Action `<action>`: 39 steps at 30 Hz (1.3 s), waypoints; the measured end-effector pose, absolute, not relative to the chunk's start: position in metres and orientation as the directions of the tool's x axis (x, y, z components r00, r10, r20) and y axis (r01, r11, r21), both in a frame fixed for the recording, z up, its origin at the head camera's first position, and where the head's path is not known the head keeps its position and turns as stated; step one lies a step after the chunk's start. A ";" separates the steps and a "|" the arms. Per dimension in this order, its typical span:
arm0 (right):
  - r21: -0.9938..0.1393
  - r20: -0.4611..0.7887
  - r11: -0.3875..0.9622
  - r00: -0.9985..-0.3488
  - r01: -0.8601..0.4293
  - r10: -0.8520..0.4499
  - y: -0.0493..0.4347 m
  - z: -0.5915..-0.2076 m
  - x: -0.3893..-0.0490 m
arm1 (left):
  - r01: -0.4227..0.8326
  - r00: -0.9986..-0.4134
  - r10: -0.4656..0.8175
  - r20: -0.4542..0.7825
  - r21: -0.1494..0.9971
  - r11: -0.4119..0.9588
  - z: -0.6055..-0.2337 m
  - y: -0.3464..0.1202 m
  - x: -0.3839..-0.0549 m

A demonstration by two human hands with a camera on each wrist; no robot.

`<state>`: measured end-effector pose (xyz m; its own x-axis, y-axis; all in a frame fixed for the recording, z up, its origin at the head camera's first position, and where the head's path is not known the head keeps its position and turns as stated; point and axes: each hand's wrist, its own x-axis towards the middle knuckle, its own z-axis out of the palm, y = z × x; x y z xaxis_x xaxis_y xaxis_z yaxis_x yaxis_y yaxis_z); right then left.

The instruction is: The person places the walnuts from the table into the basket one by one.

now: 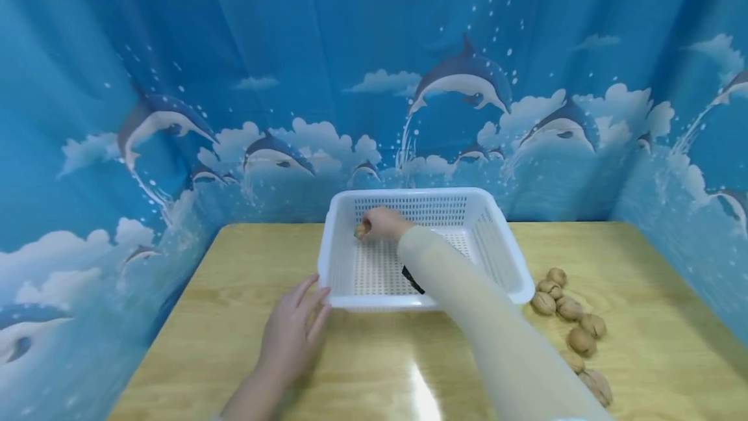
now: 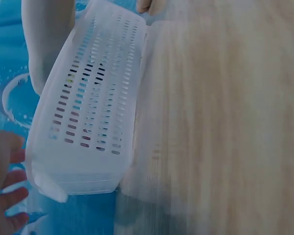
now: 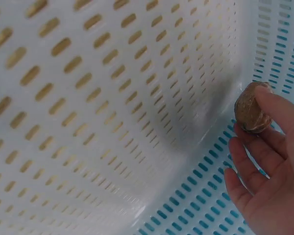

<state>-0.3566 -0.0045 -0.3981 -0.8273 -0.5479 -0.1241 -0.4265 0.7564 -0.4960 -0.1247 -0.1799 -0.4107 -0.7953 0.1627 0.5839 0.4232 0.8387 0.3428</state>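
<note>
A white perforated plastic basket [image 1: 422,195] stands at the back middle of the table. Inside it, near the back left corner, my right hand [image 1: 386,223] pinches a walnut [image 1: 360,230] between thumb and fingers. In the right wrist view the walnut [image 3: 251,108] is close to the basket's holed walls, with the other fingers of my right hand [image 3: 274,161] loosely bent below it. My left hand [image 1: 294,325], fingers extended, is at the basket's front left corner; its fingertips reach the rim. The left wrist view shows the left hand [image 2: 6,183] beside the basket [image 2: 88,122].
Several walnuts [image 1: 568,308] lie in a loose line on the wooden table [image 1: 234,278], to the right of the basket. A blue curtain [image 1: 327,51] printed with dolphins hangs behind and at both sides. A dark strip [image 1: 412,280] shows by the right wrist.
</note>
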 end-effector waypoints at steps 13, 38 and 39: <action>-0.299 -0.165 0.811 -0.810 -0.502 -0.563 -0.003 -0.406 -0.348 | 0.581 -0.655 0.437 0.617 0.040 0.813 -0.418 -0.172 -0.096; -0.461 -0.190 0.743 -0.765 -0.485 -0.616 0.119 -0.313 -0.298 | 0.507 -0.689 0.400 0.604 0.008 0.862 -0.407 -0.169 -0.105; -0.464 -0.189 0.746 -0.769 -0.478 -0.610 0.126 -0.313 -0.294 | 0.507 -0.689 0.400 0.604 0.006 0.862 -0.406 -0.169 -0.105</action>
<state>-0.2939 0.1258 -0.3135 -0.7695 -0.6101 -0.1887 -0.4775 0.7459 -0.4644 -0.1051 -0.1687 -0.4063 -0.6890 0.4003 0.6041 0.5066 0.8622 0.0064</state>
